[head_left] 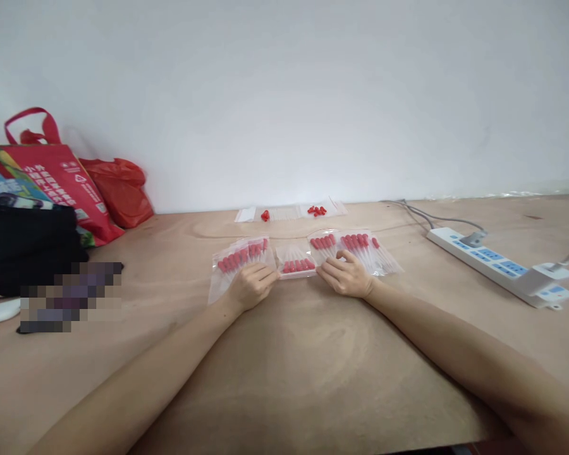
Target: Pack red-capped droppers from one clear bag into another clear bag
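Observation:
Between my hands lies a clear zip bag [295, 251] holding several thin sticks with red ends that look like droppers. Its red ends point toward me. My left hand [253, 285] pinches the near left corner of this bag. At the near right corner, the fingers of my right hand [345, 274] are closed on the bag's edge. Left of it, partly behind my left hand, is another clear bag [218, 285] of red-ended droppers. More bagged droppers [355, 242] fan out beyond my right hand, red ends mostly away from me.
Against the wall rest flat clear bags [287, 213] with small red pieces. A white power strip [488, 259] with a plugged-in adapter and grey cable sits right. At left stand a red shopping bag [83, 183], a red plastic bag [121, 189], black cloth [28, 246] and a blurred-out item [71, 297].

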`<state>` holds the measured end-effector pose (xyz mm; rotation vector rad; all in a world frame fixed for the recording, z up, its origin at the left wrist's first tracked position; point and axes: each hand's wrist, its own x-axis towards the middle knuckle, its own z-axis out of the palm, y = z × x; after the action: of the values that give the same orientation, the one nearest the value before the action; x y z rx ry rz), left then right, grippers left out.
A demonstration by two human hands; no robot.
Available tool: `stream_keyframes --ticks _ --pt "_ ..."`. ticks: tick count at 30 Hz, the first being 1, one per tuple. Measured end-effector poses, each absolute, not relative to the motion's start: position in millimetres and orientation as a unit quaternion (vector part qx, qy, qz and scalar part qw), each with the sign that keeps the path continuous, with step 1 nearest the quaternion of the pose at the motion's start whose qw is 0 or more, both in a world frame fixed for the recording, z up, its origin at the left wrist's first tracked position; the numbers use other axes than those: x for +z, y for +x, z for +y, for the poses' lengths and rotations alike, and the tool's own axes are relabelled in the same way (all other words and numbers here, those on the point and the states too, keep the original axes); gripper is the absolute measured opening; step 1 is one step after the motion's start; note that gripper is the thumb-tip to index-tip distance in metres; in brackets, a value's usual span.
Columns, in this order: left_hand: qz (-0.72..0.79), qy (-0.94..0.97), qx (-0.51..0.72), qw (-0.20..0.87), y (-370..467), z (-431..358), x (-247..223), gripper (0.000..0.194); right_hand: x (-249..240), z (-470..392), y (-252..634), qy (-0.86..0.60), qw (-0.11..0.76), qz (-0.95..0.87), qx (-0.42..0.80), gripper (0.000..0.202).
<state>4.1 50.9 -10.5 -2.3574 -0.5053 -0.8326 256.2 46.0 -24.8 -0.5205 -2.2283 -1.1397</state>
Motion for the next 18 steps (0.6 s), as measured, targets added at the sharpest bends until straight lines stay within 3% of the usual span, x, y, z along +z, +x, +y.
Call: stream_keyframes --ticks 3,7,12,18 --pt "-0.261 -0.861 -0.333 0.281 3.1 54.5 -12.7 0.031 -26.3 53.9 252.2 -0.233 0.282 -0.834 -0.413 0.027" --pt "-0.328 -0.848 -0.331 0.250 2.7 55.5 -13.6 0.023 -25.4 66.4 244.3 -0.309 0.255 -0.852 -0.337 0.026" --pt "-0.333 -0.865 -0.306 0.220 6.1 49.2 -13.2 0.020 -9.7 87.3 251.3 -0.498 0.232 -0.827 -0.116 0.032" --pt "-0.300 -0.911 -0.248 0.135 9.2 51.2 -22.2 0.024 -0.4 132.8 278.2 -0.705 0.169 -0.688 -0.030 0.032"
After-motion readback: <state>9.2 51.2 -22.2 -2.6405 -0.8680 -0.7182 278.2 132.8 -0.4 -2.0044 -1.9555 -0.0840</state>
